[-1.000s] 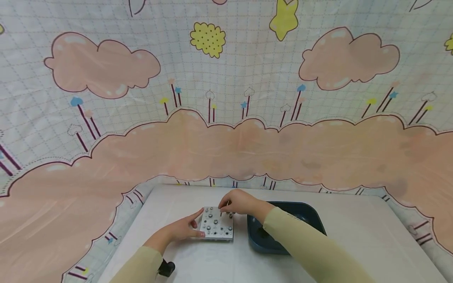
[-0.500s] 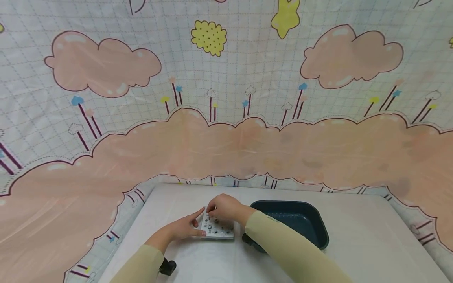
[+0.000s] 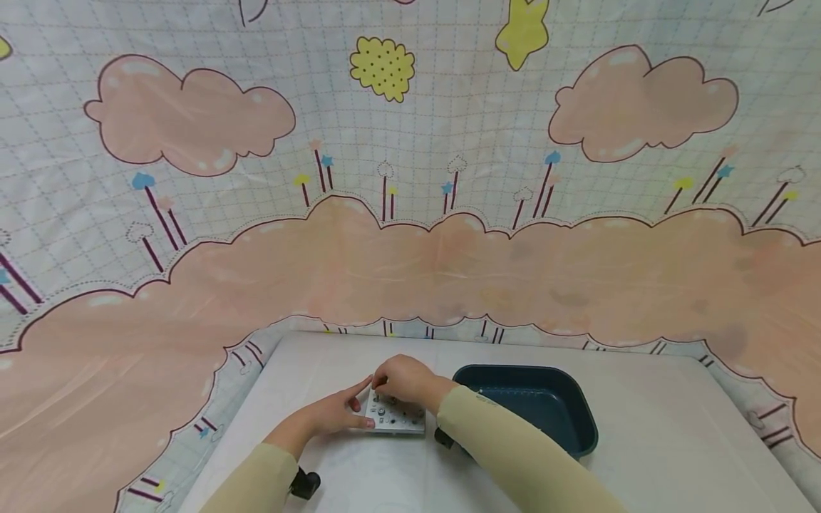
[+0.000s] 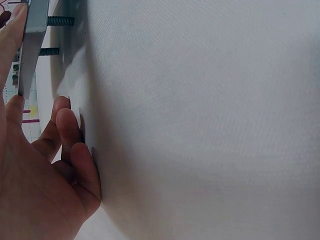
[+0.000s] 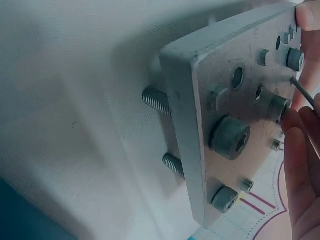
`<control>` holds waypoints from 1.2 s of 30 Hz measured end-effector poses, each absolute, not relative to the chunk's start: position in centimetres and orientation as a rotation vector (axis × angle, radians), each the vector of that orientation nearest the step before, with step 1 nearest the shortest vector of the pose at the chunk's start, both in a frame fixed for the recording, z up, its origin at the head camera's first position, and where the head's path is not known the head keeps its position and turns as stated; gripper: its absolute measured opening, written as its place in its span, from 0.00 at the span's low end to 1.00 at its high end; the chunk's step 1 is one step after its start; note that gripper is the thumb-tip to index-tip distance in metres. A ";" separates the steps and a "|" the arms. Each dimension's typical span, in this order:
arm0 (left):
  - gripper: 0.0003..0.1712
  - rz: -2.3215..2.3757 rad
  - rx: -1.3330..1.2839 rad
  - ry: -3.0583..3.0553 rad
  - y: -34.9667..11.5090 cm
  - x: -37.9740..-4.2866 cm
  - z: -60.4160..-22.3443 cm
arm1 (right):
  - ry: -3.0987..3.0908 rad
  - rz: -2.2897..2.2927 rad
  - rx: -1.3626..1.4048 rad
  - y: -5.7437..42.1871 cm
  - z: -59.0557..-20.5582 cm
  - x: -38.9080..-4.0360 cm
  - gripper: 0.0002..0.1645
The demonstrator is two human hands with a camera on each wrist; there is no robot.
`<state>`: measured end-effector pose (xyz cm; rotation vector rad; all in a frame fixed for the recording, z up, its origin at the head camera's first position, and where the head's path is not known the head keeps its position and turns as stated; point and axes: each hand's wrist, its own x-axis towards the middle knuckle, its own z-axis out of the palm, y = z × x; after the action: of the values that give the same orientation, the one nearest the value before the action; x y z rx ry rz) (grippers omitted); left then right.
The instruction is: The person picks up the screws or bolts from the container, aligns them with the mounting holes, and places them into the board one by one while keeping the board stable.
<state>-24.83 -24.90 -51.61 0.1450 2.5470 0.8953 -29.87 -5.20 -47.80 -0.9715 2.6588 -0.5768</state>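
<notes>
A silver metal plate (image 3: 400, 422) carries several socket-head screws and small holes on its face. Threaded screw shanks (image 4: 61, 21) stick out of its underside, over the white table. My left hand (image 3: 327, 415) grips the plate at its left side, index finger at the far corner and thumb at the near one. Its other fingers curl below the plate in the left wrist view. My right hand (image 3: 405, 379) is over the plate's far left part, pinching a thin grey metal rod (image 5: 303, 93). The rod's tip is right at the plate's face, between a screw (image 5: 279, 107) and another screw (image 5: 295, 59).
A dark blue tray (image 3: 584, 413) stands right of the plate, partly hidden behind my right sleeve (image 3: 507, 442). Black wrist devices show below each forearm, the left device (image 3: 306, 486) low over the table. A patterned curtain (image 3: 410, 271) hangs behind the white table (image 3: 661, 427).
My right hand has moved left across the plate to its far left part, then stayed nearly still over the last half second. My left hand keeps its grip on the plate.
</notes>
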 end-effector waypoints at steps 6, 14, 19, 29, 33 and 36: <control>0.59 0.905 0.140 2.542 -25.0 -25.1 -51.9 | 2.688 -0.563 -1.013 -5.3 -48.0 -29.7 0.05; 0.57 0.930 0.142 2.532 -25.0 -24.9 -51.8 | 2.676 -0.435 -1.090 -6.0 -48.0 -29.4 0.06; 0.57 0.955 0.147 2.521 -24.9 -24.6 -51.6 | 2.647 -0.392 -1.095 -6.3 -48.2 -29.5 0.09; 0.58 0.895 0.134 2.557 -24.7 -24.7 -51.6 | 2.624 -0.522 -1.095 -4.8 -47.2 -29.7 0.09; 0.59 0.872 0.136 2.568 -24.7 -24.8 -51.6 | 2.621 -0.589 -1.080 -3.8 -46.2 -30.1 0.10; 0.59 0.874 0.144 2.566 -24.7 -25.0 -51.8 | 2.638 -0.604 -1.116 -2.9 -45.5 -30.5 0.11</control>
<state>-24.97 -24.73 -51.84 0.1441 2.5658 0.8743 -30.46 -2.92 -45.47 -1.1164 2.6380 -0.6042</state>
